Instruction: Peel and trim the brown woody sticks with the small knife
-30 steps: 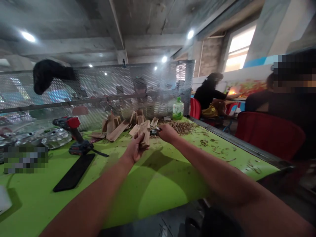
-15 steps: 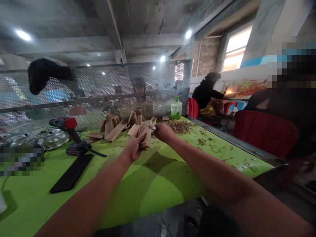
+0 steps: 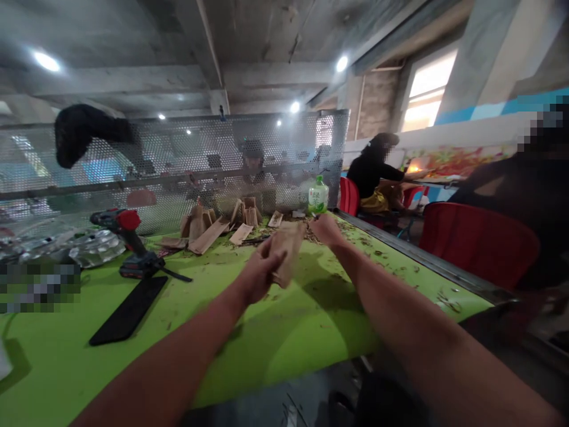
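Observation:
My left hand (image 3: 260,273) is closed on a flat brown rectangular piece (image 3: 288,252), thumb across its near face, held tilted above the green table (image 3: 267,344). Whether the piece is thin wood or stiff paper cannot be told. To its right, my right hand (image 3: 328,230) is closed near a heap of brown curled scraps (image 3: 345,225). Something small and shiny shows at its fingertips, too small to name. Similar brown pieces (image 3: 208,236) stand and lean behind my left hand, and a few lie flat near them.
On the left are a cordless drill (image 3: 136,243), a black flat bar (image 3: 128,311) and shiny metal parts (image 3: 95,249). A green-capped bottle (image 3: 317,196) stands by the perforated metal screen (image 3: 178,172). People sit on red chairs (image 3: 478,243) at the right.
My left hand has moved right and slightly nearer with the brown piece. My right hand has moved right, away from that piece, toward the scraps.

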Tool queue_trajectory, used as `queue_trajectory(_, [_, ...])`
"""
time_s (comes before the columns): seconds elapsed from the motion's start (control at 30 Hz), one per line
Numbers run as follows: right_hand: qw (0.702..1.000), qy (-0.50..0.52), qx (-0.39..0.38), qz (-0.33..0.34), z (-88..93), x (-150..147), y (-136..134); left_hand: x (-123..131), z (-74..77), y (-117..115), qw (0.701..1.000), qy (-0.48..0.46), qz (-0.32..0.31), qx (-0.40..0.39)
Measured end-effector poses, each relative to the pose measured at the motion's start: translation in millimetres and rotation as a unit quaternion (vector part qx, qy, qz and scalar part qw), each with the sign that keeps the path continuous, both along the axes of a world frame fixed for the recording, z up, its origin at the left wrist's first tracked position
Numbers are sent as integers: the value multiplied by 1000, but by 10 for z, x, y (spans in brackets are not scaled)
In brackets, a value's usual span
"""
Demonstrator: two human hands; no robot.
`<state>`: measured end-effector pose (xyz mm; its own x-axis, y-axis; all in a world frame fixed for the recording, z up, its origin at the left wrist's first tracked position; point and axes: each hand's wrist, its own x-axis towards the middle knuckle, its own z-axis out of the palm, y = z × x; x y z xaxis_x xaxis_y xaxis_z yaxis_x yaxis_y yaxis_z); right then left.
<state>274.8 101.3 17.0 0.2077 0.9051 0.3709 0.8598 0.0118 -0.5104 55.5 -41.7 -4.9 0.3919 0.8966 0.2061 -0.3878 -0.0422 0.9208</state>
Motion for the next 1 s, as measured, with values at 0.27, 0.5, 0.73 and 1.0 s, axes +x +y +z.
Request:
queue_trajectory(0.27, [971,-160,31,176,11,-741,-406,-349,-18,415,979,52,194,-23])
queue_trajectory(0.5, [947,-259,15,189,43,-865,-555,-336,-13,423,973,83,213,9])
queue_trajectory(0.73, [955,-239,28,171,69,-743,-512,-262,75,339,983,77,167,3])
queue_trajectory(1.0, [964,-199,46,173,-17,-648,-338,-179,80,356,984,75,155,-54])
